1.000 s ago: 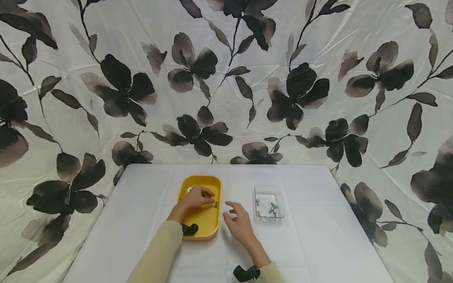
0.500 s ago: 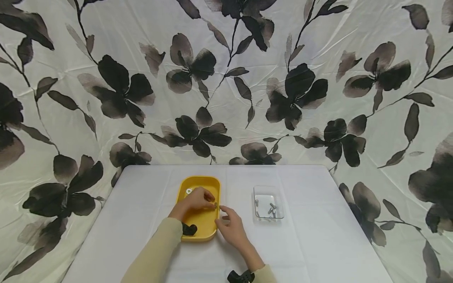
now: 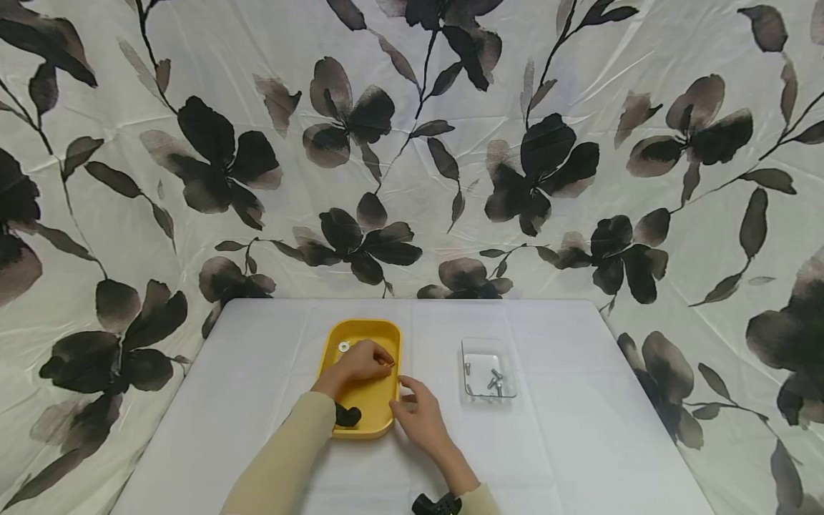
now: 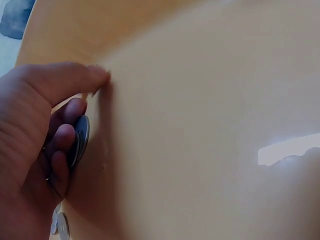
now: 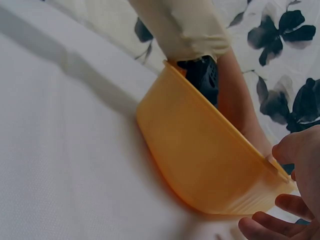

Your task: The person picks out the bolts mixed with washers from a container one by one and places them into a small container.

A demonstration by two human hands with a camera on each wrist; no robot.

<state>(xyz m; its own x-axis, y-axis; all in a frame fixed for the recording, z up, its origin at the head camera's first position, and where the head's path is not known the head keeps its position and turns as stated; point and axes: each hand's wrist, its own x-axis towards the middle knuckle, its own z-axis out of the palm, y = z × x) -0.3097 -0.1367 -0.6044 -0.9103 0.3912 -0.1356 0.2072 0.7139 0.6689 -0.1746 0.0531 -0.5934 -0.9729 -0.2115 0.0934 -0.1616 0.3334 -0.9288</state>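
My left hand (image 3: 360, 361) is inside the yellow tray (image 3: 363, 427), its thumb and forefinger close together near the right wall. In the left wrist view, the curled lower fingers of that hand hold metal washers (image 4: 84, 135) against the palm. Whatever lies between thumb and forefinger is too blurred to tell. A washer (image 3: 344, 347) rests on the tray floor beyond the hand. My right hand (image 3: 421, 418) is at the tray's right rim, thumb and forefinger spread apart along it. From the right wrist, the thumb (image 5: 287, 150) overlaps the rim and the other fingers extend outside the wall.
A clear plastic box (image 3: 489, 395) with several small screws (image 3: 496, 374) stands to the right of the tray. Both stand on a white-covered table (image 3: 566, 443). Behind the table hangs a floral cloth (image 3: 450, 207).
My right hand has come left to the tray's rim. My left fingertips have shifted slightly right and down, and the small screw seen by the tray's right wall is out of sight.
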